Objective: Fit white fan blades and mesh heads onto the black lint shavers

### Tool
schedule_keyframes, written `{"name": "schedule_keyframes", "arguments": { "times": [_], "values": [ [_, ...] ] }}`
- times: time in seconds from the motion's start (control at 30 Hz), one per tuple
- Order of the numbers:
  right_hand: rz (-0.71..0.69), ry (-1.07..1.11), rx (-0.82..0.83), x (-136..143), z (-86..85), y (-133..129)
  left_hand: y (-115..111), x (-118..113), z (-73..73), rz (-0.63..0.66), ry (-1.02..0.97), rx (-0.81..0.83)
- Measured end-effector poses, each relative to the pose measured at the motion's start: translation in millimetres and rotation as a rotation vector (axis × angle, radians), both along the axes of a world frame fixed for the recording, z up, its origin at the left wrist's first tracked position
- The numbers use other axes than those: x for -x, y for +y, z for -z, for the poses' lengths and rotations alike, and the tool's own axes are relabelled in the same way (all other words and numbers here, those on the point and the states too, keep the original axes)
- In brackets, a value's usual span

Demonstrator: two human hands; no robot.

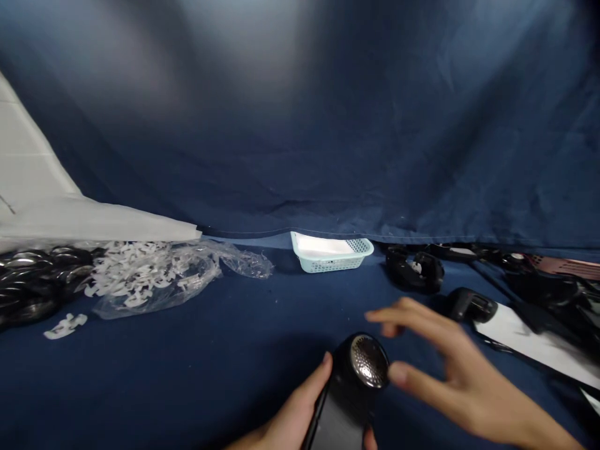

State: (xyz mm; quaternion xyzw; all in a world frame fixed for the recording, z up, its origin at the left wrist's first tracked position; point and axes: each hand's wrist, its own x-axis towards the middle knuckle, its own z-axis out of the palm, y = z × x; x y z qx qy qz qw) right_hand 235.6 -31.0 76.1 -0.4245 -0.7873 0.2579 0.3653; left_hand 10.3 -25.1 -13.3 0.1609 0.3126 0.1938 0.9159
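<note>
Evidently, the left hand (294,415) is gripping the black device (340,409) by its body, fingers closed around the sides, low over the near part of the table (178,381), while the right hand (462,378) is holding its fingers apart and empty, the thumb touching or just beside the perforated metal cover (369,360). That cover is already sitting on the device's head, so it is looking largely assembled, though whether anything is lacking I cannot tell; small white pieces (134,269) are lying separate in and beside a clear bag (246,264).
</note>
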Motion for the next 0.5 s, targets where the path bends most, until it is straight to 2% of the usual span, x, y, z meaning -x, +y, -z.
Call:
{"name": "schedule_keyframes", "arguments": {
  "times": [0.1,0.17,0.23,0.3,0.37,0.43,0.5],
  "values": [
    [-0.227,-0.057,0.113,14,13.2,17,3,-1,10.8,0.041,-0.036,-0.01],
    [-0.26,-0.014,0.13,20,24.7,23,4,0,13.5,0.057,-0.044,-0.016],
    [-0.234,0.094,0.129,22,36.8,26,4,0,13.3,0.083,-0.038,-0.031],
    [-0.245,0.255,0.197,22,47.7,27,4,0,10.9,0.096,-0.04,-0.039],
    [-0.347,0.413,0.336,22,54.7,27,2,-1,6.9,0.1,-0.043,-0.045],
    [-0.454,0.492,0.443,22,56.2,24,0,-2,1.0,0.097,-0.042,-0.048],
    [-0.46,0.524,0.477,24,53.5,19,-3,-2,-7.4,0.119,-0.04,-0.077]
  ]
}}
